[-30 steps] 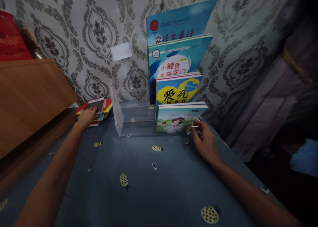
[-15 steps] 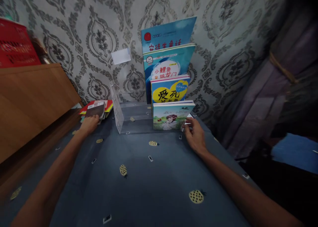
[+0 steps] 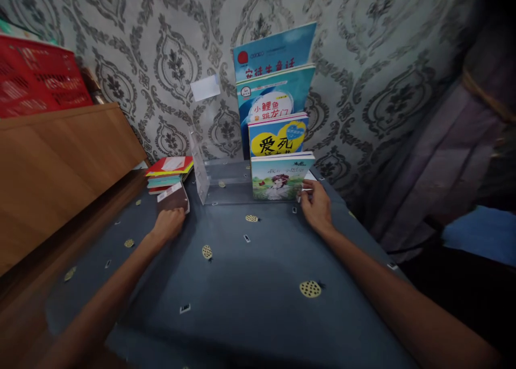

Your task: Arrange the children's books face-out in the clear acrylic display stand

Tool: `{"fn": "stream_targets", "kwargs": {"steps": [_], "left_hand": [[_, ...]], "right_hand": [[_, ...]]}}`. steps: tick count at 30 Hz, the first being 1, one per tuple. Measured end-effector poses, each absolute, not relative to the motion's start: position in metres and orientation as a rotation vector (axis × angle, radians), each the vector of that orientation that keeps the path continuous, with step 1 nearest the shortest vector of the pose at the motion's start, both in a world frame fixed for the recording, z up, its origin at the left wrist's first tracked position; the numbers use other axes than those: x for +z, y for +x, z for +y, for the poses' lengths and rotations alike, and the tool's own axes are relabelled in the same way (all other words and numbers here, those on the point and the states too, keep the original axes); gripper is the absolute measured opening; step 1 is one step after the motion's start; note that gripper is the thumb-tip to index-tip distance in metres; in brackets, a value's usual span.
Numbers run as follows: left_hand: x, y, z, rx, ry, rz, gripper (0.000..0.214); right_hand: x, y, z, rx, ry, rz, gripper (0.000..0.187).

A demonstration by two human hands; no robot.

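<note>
Against the patterned wall (image 3: 169, 46), a counter (image 3: 250, 283) covered in a dark blue cloth with small printed motifs carries all items noted. A wooden cabinet (image 3: 52, 164) stands along the counter's left side, with a red basket (image 3: 36, 84) on top of it.

At the back of the counter sits a clear acrylic rack (image 3: 226, 183). Its right half holds four books upright in stepped rows, tallest at the rear: a blue book (image 3: 274, 49), a teal book (image 3: 274, 92), a book with a yellow heart (image 3: 278, 137), and a front book (image 3: 280, 175) showing a meadow scene. The rack's left half holds no books.

Just left of the rack lies a flat stack of books (image 3: 169, 170), red cover uppermost. A dark booklet (image 3: 174, 198) lies on the cloth in front of that stack, beside the rack's left corner.

Both hands are on the counter. The left hand (image 3: 168, 224) is closed on the booklet's near edge. The right hand (image 3: 316, 205) has its fingers curled at the front book's lower right corner; whether they pinch the cover or only rest against it cannot be told.
</note>
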State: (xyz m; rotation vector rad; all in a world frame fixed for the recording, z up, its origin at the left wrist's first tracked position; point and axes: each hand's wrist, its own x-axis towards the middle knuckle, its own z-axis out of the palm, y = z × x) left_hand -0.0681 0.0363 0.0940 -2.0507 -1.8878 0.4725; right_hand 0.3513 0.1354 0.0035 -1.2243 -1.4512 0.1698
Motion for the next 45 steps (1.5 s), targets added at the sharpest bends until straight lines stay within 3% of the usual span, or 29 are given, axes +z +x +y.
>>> {"fn": "stream_targets", "kwargs": {"steps": [7,10,14,21,30,38,45], "left_hand": [[0.087,-0.039,-0.007,0.419,-2.208,-1.858,0.037],[0.093,-0.048,-0.002,0.226,-2.358,-1.869,0.044],[0.091,-0.084,0.033,-0.054,-2.195,-2.044,0.038],[0.06,-0.131,0.072,-0.027,-2.108,-2.3,0.054],[0.082,-0.098,0.047,0.179,-2.041,-2.25,0.061],[0.089,-0.034,0.015,0.233,-2.243,-2.043,0.054],[0.059,0.007,0.01,-0.205,-2.559,-1.758,0.039]], "right_hand": [[0.002,0.349,0.138,0.137,-1.212,-1.433,0.032],[0.001,0.349,0.138,0.139,-1.202,-1.429,0.031],[0.003,0.349,0.136,0.135,-1.211,-1.436,0.032],[0.01,0.347,0.129,0.094,-1.251,-1.429,0.027],[0.021,0.336,0.11,0.137,-1.264,-1.379,0.008],[0.03,0.3,0.071,0.197,-1.106,-1.818,0.02],[0.037,0.266,0.032,0.109,-0.78,-2.248,0.024]]}}
